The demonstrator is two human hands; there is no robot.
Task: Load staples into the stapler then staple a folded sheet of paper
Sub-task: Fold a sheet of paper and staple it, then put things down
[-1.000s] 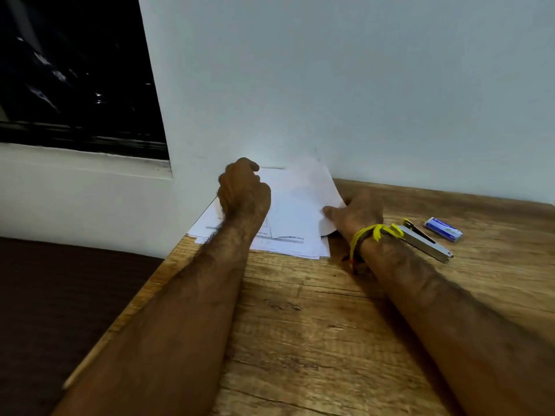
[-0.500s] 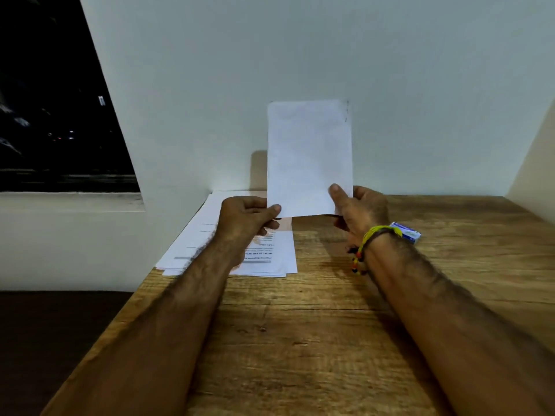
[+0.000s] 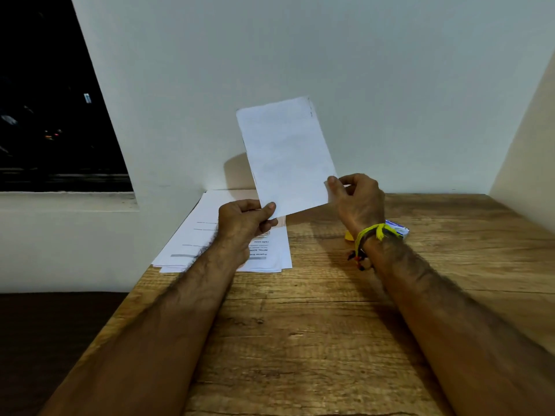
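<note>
A folded white sheet of paper (image 3: 286, 154) is held up in the air above the wooden table (image 3: 300, 325), tilted to the left. My left hand (image 3: 243, 223) pinches its lower left corner between thumb and fingers. My right hand (image 3: 359, 199) pinches its lower right corner. A small blue and white staple box (image 3: 398, 228) lies on the table behind my right wrist. A yellow bit of the stapler (image 3: 349, 235) peeks out left of that wrist; the rest of it is hidden.
A stack of printed white papers (image 3: 204, 235) lies at the table's far left corner against the white wall (image 3: 330, 70). A dark window (image 3: 45, 100) is at the left. A second wall closes off the far right side.
The folded sheet was lifted off the paper stack and held upright in both hands. Since half a second ago it has tilted to the left, with my right hand higher.
</note>
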